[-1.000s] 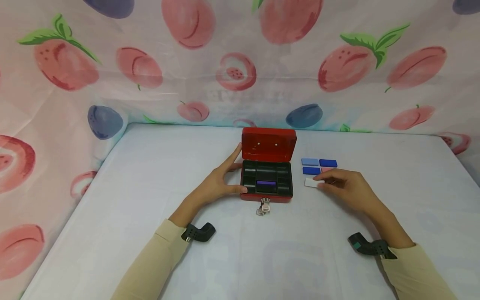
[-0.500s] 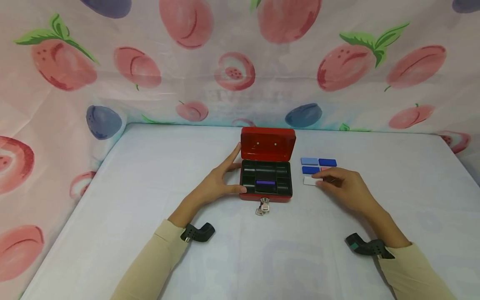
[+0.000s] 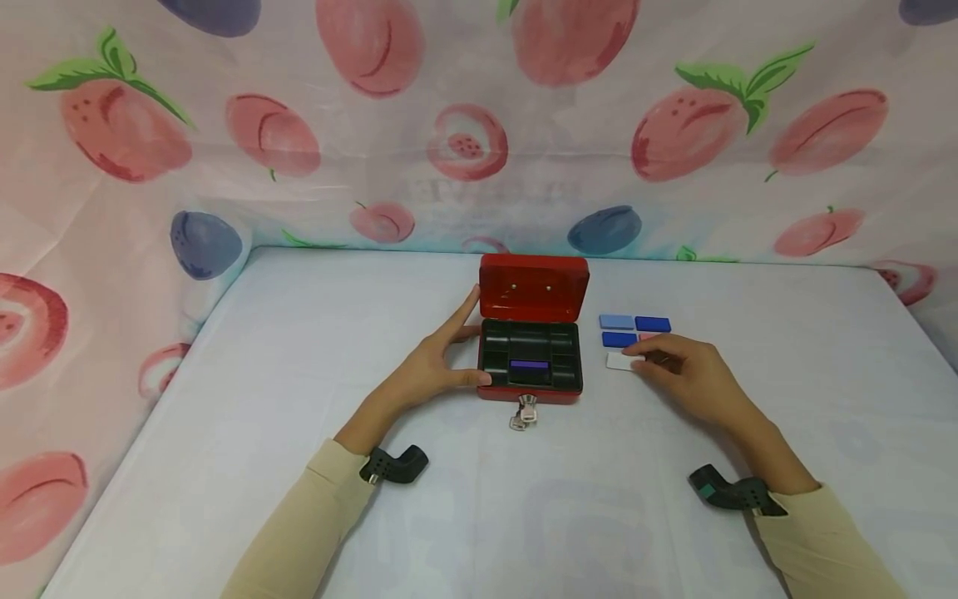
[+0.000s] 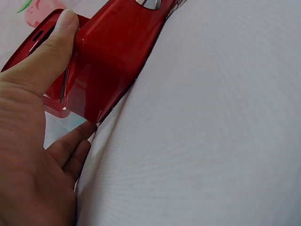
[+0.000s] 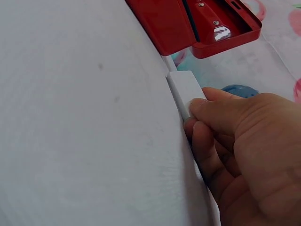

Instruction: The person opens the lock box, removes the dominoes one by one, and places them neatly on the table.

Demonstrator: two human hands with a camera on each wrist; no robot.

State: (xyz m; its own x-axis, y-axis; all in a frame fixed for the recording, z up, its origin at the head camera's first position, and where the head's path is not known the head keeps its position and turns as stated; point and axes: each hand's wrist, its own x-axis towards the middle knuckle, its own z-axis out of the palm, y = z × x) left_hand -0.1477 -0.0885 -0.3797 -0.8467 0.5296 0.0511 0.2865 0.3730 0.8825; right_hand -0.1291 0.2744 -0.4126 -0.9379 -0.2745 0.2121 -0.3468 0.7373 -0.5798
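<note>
My left hand [image 3: 425, 366] steadies a red cash box [image 4: 106, 61] with fingers spread. Its thumb lies on the front left rim and its index fingertip reaches the raised lid [image 3: 535, 287]. Inside the black tray [image 3: 492, 353], a purple block [image 3: 530, 365] sits in the middle front compartment. My right hand [image 3: 684, 370] pinches the right end of a small white block [image 5: 186, 87] between thumb and fingers, at the table surface. Just behind the white block lie a light blue block [image 3: 617, 322], two dark blue blocks [image 3: 653, 324] [image 3: 619, 339] and a pink block [image 3: 647, 337], partly hidden by that hand.
Keys [image 3: 525, 413] hang from the lock at the box's front. A white cloth [image 3: 479, 516] covers the table. A fruit-print sheet [image 3: 374, 166] hangs along the back and left. Each wrist wears a black camera mount [image 3: 397, 464].
My right hand has shifted the white block slightly back, closer to the blue and pink blocks, and then held still. My left hand and the box keep their places.
</note>
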